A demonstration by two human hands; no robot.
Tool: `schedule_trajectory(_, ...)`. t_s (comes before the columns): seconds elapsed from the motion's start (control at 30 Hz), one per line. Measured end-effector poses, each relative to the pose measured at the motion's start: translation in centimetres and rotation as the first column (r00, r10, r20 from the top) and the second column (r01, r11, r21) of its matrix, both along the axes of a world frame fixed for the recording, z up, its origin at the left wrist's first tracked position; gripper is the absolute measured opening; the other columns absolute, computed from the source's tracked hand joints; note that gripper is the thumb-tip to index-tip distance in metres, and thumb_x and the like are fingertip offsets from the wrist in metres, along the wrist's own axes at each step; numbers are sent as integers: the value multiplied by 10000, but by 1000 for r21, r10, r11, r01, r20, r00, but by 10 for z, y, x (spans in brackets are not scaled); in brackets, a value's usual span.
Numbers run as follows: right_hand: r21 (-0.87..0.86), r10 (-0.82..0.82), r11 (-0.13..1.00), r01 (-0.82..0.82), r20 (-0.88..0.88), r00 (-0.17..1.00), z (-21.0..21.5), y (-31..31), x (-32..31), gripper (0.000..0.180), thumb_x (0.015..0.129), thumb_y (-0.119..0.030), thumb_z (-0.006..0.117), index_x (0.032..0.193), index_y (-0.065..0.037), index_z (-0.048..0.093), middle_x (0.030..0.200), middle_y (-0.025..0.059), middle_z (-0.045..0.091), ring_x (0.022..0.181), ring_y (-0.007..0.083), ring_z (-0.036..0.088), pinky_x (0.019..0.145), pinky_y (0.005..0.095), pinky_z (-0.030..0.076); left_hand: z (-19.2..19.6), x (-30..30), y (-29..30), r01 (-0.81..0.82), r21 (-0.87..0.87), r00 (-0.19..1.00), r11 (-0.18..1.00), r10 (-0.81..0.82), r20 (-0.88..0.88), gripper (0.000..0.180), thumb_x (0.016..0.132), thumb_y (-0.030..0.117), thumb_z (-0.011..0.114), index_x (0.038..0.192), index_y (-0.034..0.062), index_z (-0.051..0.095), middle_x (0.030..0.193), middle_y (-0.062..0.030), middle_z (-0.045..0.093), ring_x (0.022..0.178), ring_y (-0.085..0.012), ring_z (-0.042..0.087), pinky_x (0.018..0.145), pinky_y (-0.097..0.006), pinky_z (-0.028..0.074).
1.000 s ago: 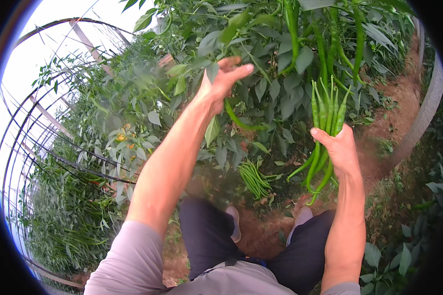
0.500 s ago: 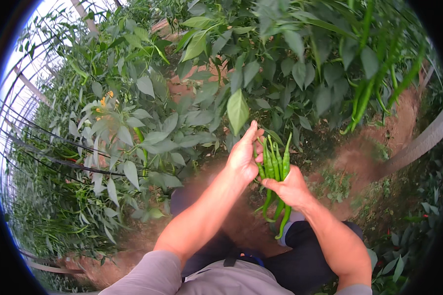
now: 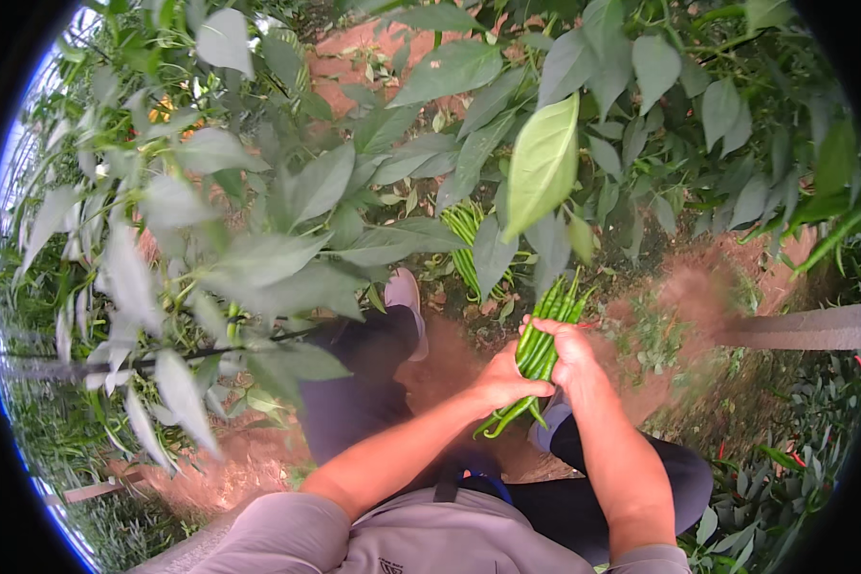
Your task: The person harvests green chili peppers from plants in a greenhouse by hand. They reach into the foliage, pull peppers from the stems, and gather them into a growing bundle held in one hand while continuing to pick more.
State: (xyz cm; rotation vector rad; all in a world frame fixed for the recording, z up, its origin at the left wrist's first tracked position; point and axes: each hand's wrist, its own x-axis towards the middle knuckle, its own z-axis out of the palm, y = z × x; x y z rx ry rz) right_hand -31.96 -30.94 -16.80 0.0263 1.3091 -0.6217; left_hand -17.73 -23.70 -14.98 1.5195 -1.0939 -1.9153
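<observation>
Both of my hands grip one bunch of long green peppers [image 3: 542,330] in front of my knees. My left hand [image 3: 503,379] wraps the lower part of the bunch, and my right hand [image 3: 569,350] clasps it from the right. The pepper tips stick up past my fingers and the stems hang below. A second pile of green peppers [image 3: 467,239] lies on the soil further ahead, partly hidden by leaves.
Leafy pepper plants [image 3: 287,210] fill the left and top of the view. Bare reddish soil [image 3: 698,287] shows to the right, crossed by a pale pipe [image 3: 794,330]. My dark trousers and a pale shoe [image 3: 404,292] are below the leaves.
My head has tipped further down. My left hand, which was up in the foliage, has come down and closed on the bunch that my right hand holds.
</observation>
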Motion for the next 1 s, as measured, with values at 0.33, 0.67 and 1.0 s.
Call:
schedule_trajectory(0.33, -42, 255, 964, -263, -148, 956, -95, -37, 52, 192, 863, -9, 757, 1041, 40, 703, 908, 122, 717, 758, 228, 680, 666, 373, 554, -90, -4, -24, -238, 71, 909, 969, 197, 367, 1042, 697, 309, 898, 1517, 65, 302, 1169, -241, 693, 1075, -389, 707, 924, -465, 558)
schedule_trajectory(0.67, -199, 462, 833, -517, -265, 846, -164, -90, 100, 289, 861, -84, 783, 1124, 4, 700, 1008, 108, 736, 869, 232, 698, 797, 386, 554, -196, 14, -56, -442, -267, 748, 857, 516, 417, 832, 778, 151, 825, 1474, 30, 387, 1287, -160, 601, 1192, -239, 587, 1007, -386, 482)
schedule_trajectory(1.0, -408, 517, 665, -625, -352, 780, -219, -77, 89, 832, 750, -233, 916, 1414, 59, 509, 1313, 215, 643, 1183, 271, 639, 1046, 377, 497, -273, 69, -117, -700, -137, 692, 701, 713, 111, 291, 933, -52, 619, 1195, 12, 512, 1073, -140, 660, 895, -195, 671, 724, -330, 604)
